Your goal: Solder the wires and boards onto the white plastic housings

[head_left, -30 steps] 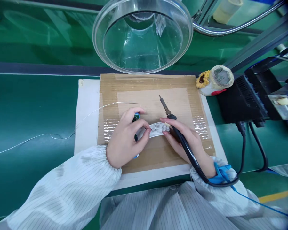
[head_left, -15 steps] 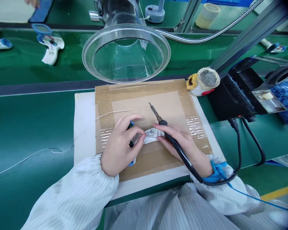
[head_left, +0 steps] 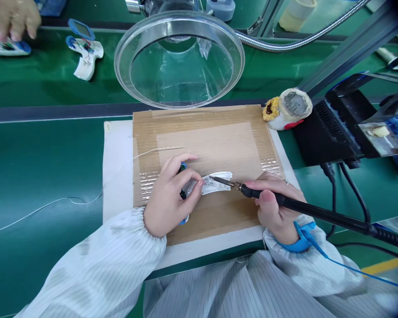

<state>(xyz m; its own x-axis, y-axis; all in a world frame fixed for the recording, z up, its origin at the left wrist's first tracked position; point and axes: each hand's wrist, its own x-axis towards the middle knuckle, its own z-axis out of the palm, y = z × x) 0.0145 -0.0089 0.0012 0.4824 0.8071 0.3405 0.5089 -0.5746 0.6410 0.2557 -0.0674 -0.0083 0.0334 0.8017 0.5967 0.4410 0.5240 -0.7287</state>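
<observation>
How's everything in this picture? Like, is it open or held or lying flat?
Left hand: thumb and forefinger pinched together
Right hand: closed around the soldering iron
Soldering iron: held, tip at the white shell; heat can't be seen
White shell: inside facing up
Blue wristband: worn on the right wrist
Cardboard: lying flat
Device on the green ledge: open, wires showing

Wide room lies left on the worktop and on the cardboard beyond the left hand — a wire runs over both. The hood hangs by the far edge — cup, station and slanting iron crowd the right.
</observation>
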